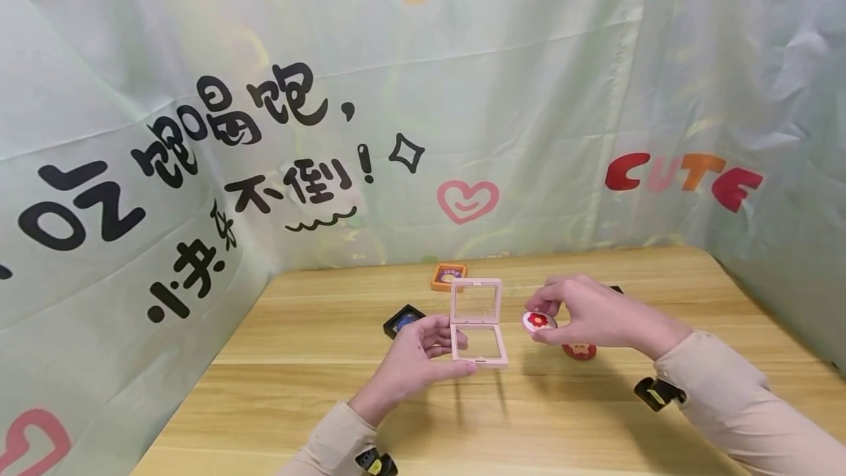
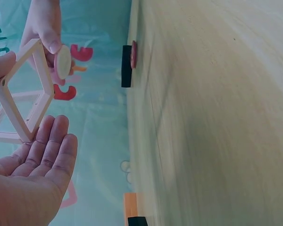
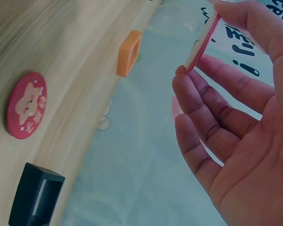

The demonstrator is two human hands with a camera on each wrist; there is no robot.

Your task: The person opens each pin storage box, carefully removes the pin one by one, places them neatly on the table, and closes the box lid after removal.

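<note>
In the head view, a pink hinged square display frame [image 1: 477, 324] stands opened, with clear panes in both halves. My left hand [image 1: 411, 360] grips its lower half at the left side, thumb along the bottom edge, holding it above the table. To the right, my right hand [image 1: 590, 313] pinches a round badge [image 1: 540, 320] with a red flower on a white face. The badge is apart from the frame. The right wrist view shows the badge [image 3: 202, 44] nearly edge-on between thumb and fingertips, its rim pinkish red.
On the wooden table [image 1: 277, 358], a red round badge [image 3: 27, 105] with a star figure lies near a black box [image 3: 35, 195]. An orange frame [image 1: 439, 286] sits at the back edge. Behind my left hand is a black frame [image 1: 391, 328] with something blue inside. Printed curtains [image 1: 529, 116] surround the table.
</note>
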